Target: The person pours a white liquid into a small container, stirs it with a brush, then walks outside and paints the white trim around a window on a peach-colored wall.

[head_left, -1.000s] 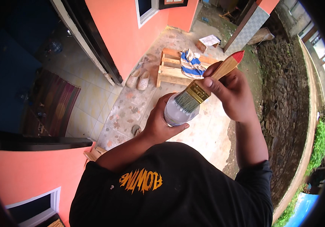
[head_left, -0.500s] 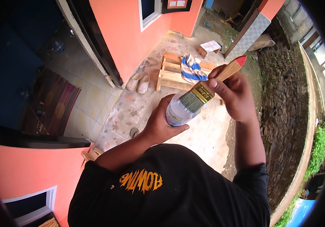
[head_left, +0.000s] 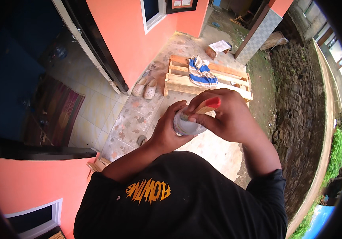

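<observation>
Cup (head_left: 187, 127): gripped snug by the left hand (head_left: 165, 130)
Brush (head_left: 208, 106): pinched by the right hand (head_left: 230, 117) at the cup's mouth
Rag (head_left: 202, 75): just slung over the bench (head_left: 181, 79)

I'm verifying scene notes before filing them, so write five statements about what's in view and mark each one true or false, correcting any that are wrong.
1. The left hand holds a clear container. True.
2. The right hand grips a metal spoon. False: it grips a brush with a red-tipped wooden handle.
3. A striped cloth lies on the wooden bench. True.
4. The light-coloured clogs stand on top of the bench. False: they stand on the patterned floor beside it.
5. The wall by the doorway is green. False: it is coral pink.
</observation>
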A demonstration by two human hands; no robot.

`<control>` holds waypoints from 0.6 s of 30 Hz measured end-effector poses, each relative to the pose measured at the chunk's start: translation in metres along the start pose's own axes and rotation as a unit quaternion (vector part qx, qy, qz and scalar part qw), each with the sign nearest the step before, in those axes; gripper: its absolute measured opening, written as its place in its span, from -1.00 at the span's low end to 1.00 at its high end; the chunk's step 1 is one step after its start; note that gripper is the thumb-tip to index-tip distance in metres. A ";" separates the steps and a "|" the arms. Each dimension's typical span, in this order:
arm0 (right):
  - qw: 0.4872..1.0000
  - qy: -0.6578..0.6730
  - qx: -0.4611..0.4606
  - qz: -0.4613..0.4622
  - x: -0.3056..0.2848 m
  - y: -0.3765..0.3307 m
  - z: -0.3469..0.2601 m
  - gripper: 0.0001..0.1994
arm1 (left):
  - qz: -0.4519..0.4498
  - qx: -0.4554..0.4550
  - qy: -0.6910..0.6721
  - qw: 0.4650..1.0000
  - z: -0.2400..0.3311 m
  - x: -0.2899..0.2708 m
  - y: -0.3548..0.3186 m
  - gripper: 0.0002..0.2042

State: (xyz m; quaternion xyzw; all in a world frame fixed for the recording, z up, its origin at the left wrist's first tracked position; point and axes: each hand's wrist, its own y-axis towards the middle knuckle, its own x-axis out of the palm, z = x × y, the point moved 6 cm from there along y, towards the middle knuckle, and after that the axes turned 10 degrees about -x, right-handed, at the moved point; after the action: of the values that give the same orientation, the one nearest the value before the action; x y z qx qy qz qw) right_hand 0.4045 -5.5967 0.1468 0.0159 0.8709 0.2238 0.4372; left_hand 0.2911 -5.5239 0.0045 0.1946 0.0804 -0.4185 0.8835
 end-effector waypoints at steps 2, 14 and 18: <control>0.997 0.049 -0.009 0.064 -0.008 -0.002 -0.001 -0.84 | -0.002 -0.006 -0.003 1.000 -0.002 0.001 0.001 -0.09; 0.997 -0.080 -0.016 -0.018 -0.001 -0.007 -0.008 -0.90 | 0.015 0.033 0.002 0.999 0.008 0.000 0.009 -0.07; 0.997 -0.080 -0.020 0.006 -0.010 -0.007 -0.009 -0.89 | 0.016 0.057 0.013 0.998 0.009 -0.001 0.016 -0.02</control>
State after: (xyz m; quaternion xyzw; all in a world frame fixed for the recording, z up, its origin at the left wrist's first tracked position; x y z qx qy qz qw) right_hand 0.4051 -5.6089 0.1566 0.0296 0.8285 0.2418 0.5042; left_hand 0.3023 -5.5179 0.0177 0.2512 0.0645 -0.4061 0.8763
